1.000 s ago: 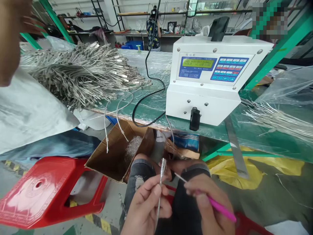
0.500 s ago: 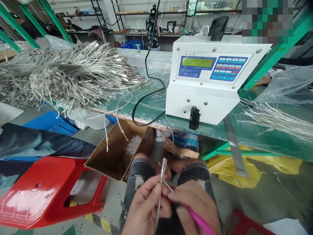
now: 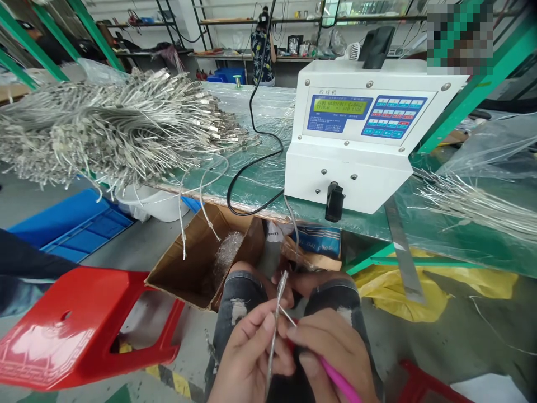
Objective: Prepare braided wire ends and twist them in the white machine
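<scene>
Above my lap, my left hand (image 3: 255, 347) pinches a silvery braided cable (image 3: 272, 348), whose frayed end points up and away from me. My right hand (image 3: 335, 347) grips a tool with a pink handle (image 3: 339, 382) and a thin metal shaft (image 3: 287, 315). The shaft's tip touches the cable or lies right beside it, just above my left fingertips; which one I cannot tell. The fingers of both hands are close together.
A white machine (image 3: 348, 134) stands on the green table (image 3: 260, 190), with a heap of cables (image 3: 126, 129) to its left. Below are an open cardboard box (image 3: 184, 274), a red stool (image 3: 54, 330) and a blue crate (image 3: 84, 224). A person (image 3: 262, 50) stands far back.
The dark-clothed leg of a person at the left edge has moved left, uncovering more of the blue crate. My hands have barely moved; the cable end tilts slightly more to the right.
</scene>
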A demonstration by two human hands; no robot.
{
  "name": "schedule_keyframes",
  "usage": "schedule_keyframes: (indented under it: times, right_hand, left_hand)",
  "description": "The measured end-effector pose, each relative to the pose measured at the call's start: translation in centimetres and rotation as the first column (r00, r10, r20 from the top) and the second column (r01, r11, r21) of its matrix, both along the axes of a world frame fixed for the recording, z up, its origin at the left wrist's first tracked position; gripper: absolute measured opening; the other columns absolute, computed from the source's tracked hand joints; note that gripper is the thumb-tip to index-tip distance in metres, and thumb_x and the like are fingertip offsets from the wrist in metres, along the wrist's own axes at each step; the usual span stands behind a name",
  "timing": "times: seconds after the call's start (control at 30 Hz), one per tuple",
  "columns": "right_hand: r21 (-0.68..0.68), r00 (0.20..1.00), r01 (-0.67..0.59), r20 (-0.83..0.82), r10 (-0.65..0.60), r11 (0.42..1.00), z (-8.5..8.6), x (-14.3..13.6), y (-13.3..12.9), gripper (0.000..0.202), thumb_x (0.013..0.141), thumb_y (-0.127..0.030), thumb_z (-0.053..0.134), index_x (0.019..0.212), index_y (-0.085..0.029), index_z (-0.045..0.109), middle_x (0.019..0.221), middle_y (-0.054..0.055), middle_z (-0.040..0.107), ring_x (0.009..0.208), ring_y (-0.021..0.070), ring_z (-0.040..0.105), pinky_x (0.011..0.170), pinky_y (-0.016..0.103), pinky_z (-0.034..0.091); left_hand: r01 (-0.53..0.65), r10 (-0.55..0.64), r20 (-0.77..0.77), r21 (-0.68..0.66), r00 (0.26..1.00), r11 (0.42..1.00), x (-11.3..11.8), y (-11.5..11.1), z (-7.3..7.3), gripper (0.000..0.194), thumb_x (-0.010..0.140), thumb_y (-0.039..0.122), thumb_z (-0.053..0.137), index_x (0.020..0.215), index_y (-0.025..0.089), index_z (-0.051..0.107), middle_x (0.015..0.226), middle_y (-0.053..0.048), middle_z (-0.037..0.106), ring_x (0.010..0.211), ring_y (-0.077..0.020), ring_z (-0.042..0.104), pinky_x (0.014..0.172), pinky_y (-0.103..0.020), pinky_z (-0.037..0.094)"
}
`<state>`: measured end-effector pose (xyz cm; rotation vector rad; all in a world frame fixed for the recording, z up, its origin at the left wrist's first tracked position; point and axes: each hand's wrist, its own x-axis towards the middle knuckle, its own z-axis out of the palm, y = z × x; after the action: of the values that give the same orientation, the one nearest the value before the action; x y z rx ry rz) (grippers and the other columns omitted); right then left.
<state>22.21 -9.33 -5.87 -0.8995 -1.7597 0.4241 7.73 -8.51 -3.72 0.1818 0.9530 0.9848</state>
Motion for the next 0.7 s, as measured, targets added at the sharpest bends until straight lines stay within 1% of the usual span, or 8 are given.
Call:
schedule_keyframes:
  times: [0.07, 0.2, 0.4, 0.53, 0.7]
  right_hand:
    - [0.006, 1.0, -0.016, -0.001, 0.016, 1.0, 0.1, 0.0, 0.1, 0.021, 0.101, -0.023, 0.044, 0.111, -0.015, 0.061, 0.089, 0.008, 0.068, 0.075, 0.0148, 0.062, 0.065, 0.027, 0.051]
    - [0.012, 1.0, -0.009, 0.001, 0.009, 1.0, 0.1, 0.1, 0.2, 0.021, 0.102, -0.023, 0.044, 0.111, -0.015, 0.061, 0.09, 0.008, 0.068, 0.077, 0.0147, 0.062, 0.066, 0.027, 0.051]
    - [0.011, 1.0, -0.002, 0.023, 0.002, 1.0, 1.0, 0.3, 0.7, 0.019, 0.102, -0.019, 0.044, 0.107, -0.014, 0.062, 0.09, 0.007, 0.07, 0.079, 0.0132, 0.064, 0.07, 0.025, 0.052]
    - [0.005, 0.999, -0.005, 0.034, 0.004, 1.0, 1.2, 0.4, 0.7, 0.02, 0.102, -0.019, 0.044, 0.106, -0.014, 0.062, 0.089, 0.006, 0.07, 0.078, 0.0132, 0.064, 0.069, 0.026, 0.052]
    - [-0.022, 1.0, 0.021, 0.007, -0.021, 1.0, 1.1, 0.6, 0.3, 0.019, 0.101, -0.021, 0.045, 0.1, -0.015, 0.063, 0.086, 0.005, 0.069, 0.076, 0.0129, 0.063, 0.069, 0.026, 0.051]
  left_hand:
    - [-0.001, 0.001, 0.011, 0.001, 1.0, 1.0, 0.0, 0.0, -0.1, 0.033, 0.064, 0.031, 0.091, 0.09, 0.016, 0.077, 0.062, 0.002, 0.067, 0.042, -0.008, 0.06, 0.042, -0.014, 0.051]
    - [-0.003, 0.003, 0.034, -0.009, 0.999, 1.0, 0.1, 0.0, -0.5, 0.033, 0.064, 0.031, 0.091, 0.09, 0.016, 0.077, 0.058, 0.002, 0.067, 0.041, -0.0089, 0.06, 0.042, -0.015, 0.052]
    - [0.006, -0.005, 0.024, -0.002, 1.0, 1.0, -0.2, -0.4, -0.9, 0.031, 0.067, 0.03, 0.089, 0.093, 0.017, 0.077, 0.06, 0.002, 0.067, 0.041, -0.0099, 0.061, 0.041, -0.015, 0.052]
    - [0.018, -0.018, 0.027, 0.007, 0.999, 1.0, -0.2, -0.5, -0.9, 0.028, 0.068, 0.031, 0.088, 0.09, 0.017, 0.077, 0.06, 0.001, 0.067, 0.042, -0.0096, 0.062, 0.043, -0.015, 0.053]
    - [0.004, -0.004, 0.008, 0.023, 1.0, 1.0, 0.1, -0.4, -0.8, 0.028, 0.07, 0.029, 0.086, 0.094, 0.018, 0.076, 0.064, 0.002, 0.067, 0.043, -0.0075, 0.059, 0.044, -0.014, 0.052]
